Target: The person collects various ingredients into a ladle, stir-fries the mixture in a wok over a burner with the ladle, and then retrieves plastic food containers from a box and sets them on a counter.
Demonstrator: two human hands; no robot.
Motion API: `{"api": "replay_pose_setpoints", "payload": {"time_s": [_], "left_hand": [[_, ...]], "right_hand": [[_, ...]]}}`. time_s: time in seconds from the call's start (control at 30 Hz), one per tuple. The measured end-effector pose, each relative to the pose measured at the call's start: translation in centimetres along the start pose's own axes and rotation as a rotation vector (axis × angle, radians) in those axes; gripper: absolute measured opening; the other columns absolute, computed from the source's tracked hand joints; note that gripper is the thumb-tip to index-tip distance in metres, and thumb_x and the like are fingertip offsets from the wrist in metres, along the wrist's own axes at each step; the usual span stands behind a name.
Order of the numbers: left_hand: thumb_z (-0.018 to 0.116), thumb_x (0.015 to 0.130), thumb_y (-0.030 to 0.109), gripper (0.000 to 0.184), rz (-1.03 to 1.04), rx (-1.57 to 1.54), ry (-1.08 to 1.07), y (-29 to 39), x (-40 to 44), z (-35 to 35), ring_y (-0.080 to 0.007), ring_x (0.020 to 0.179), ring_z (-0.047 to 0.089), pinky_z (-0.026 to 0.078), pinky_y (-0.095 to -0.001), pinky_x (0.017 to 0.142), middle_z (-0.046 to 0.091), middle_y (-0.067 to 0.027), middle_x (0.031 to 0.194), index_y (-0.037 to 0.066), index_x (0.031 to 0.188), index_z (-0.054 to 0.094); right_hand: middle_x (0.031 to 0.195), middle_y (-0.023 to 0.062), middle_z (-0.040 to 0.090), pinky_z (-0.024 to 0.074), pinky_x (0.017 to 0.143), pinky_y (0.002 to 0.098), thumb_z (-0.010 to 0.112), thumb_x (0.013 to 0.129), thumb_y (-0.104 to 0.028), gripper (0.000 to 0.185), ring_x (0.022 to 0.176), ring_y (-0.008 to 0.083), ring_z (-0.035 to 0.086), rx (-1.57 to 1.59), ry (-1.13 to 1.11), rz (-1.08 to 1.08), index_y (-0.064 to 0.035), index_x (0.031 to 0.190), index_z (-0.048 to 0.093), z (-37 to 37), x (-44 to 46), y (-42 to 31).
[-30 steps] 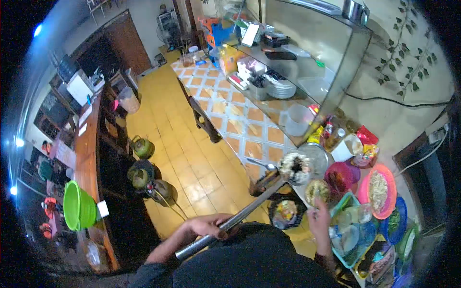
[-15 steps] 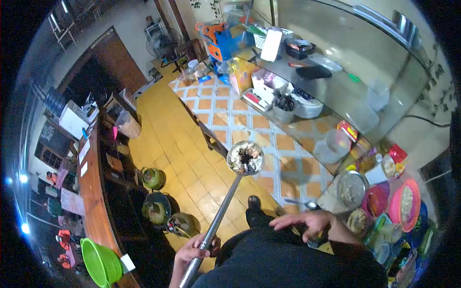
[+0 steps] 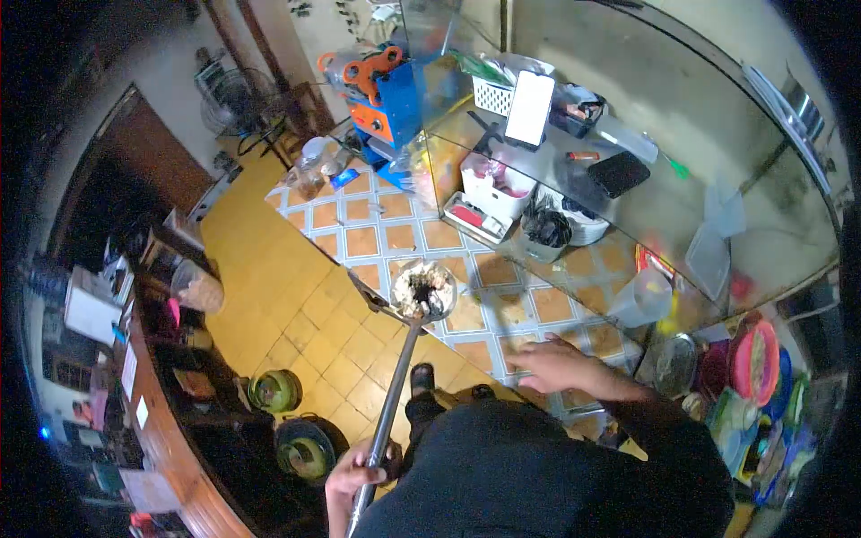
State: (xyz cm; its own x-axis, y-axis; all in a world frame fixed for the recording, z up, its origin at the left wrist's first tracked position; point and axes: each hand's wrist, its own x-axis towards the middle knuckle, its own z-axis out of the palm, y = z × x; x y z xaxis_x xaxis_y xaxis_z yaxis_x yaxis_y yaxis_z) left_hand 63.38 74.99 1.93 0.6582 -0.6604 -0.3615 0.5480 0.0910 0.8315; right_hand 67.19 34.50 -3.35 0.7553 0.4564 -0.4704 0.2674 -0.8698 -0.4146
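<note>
My left hand (image 3: 357,475) is wrapped round the long metal handle of a ladle (image 3: 387,408), which slants up and away from my body. Whitish food pieces with a dark patch in the middle (image 3: 423,289) fill the ladle's round bowl, held near the edge of the tiled-top table (image 3: 377,238). My right hand (image 3: 558,363) is stretched out over the table's near part, fingers apart, with nothing in it.
A glass display case (image 3: 574,170) stands on the table, with a phone (image 3: 529,108) propped on its shelf. Bowls, including a pink basin (image 3: 755,363), crowd the right. Gas cylinders (image 3: 276,392) stand on the floor beside a wooden counter (image 3: 170,457) at left.
The view has shifted, so the table and case appear closer. My right hand has moved up and forward over the tabletop. My left hand still grips the ladle with its food.
</note>
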Motion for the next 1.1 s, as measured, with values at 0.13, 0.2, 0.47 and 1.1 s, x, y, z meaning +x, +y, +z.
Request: {"api": "replay_pose_setpoints", "payload": {"time_s": [0.13,0.2,0.47,1.1], "left_hand": [[0.073,0.060,0.023,0.044,-0.106,0.012,-0.141,3.4,4.6,-8.9,-0.0134,0.074,0.047,0.036,-0.0259,0.065,0.052,-0.0037,0.083,0.006,0.095,0.052],[0.072,0.062,0.022,0.041,-0.153,0.087,-0.186,7.3,6.6,-10.8,-0.0129,0.073,0.047,0.036,-0.0257,0.064,0.052,-0.0033,0.082,0.005,0.094,0.052],[0.070,0.068,0.026,0.034,-0.292,0.101,-0.547,14.0,14.7,-18.2,-0.0118,0.072,0.047,0.037,-0.0253,0.065,0.051,-0.0035,0.078,0.005,0.087,0.052],[0.076,0.067,0.021,0.058,-0.401,0.136,-0.513,15.7,17.6,-17.9,-0.0121,0.078,0.051,0.040,-0.0254,0.069,0.055,-0.0030,0.086,0.001,0.114,0.050]], "right_hand": [[0.139,0.0167,0.045,0.0304,0.109,0.0431,0.074,0.075,-0.040,0.084,0.128,0.0295,0.043,0.792,-0.108,-0.553,-0.0070,0.142,0.036,-0.6,2.0,-2.6],[0.143,0.0160,0.041,0.0275,0.111,0.0399,0.077,0.074,-0.041,0.085,0.132,0.0281,0.038,0.865,-0.058,-0.515,-0.0066,0.141,0.037,-0.5,3.6,-4.3],[0.124,0.0188,0.055,0.0426,0.097,0.0410,0.066,0.083,-0.028,0.047,0.115,0.0338,0.053,0.466,0.642,0.253,-0.0064,0.124,0.056,-5.0,5.7,-5.4],[0.146,0.0297,0.021,0.0235,0.110,0.0513,0.058,0.085,-0.013,0.045,0.131,0.0495,0.027,-0.351,1.377,0.450,-0.0223,0.129,0.054,-23.8,12.1,10.9]]}}
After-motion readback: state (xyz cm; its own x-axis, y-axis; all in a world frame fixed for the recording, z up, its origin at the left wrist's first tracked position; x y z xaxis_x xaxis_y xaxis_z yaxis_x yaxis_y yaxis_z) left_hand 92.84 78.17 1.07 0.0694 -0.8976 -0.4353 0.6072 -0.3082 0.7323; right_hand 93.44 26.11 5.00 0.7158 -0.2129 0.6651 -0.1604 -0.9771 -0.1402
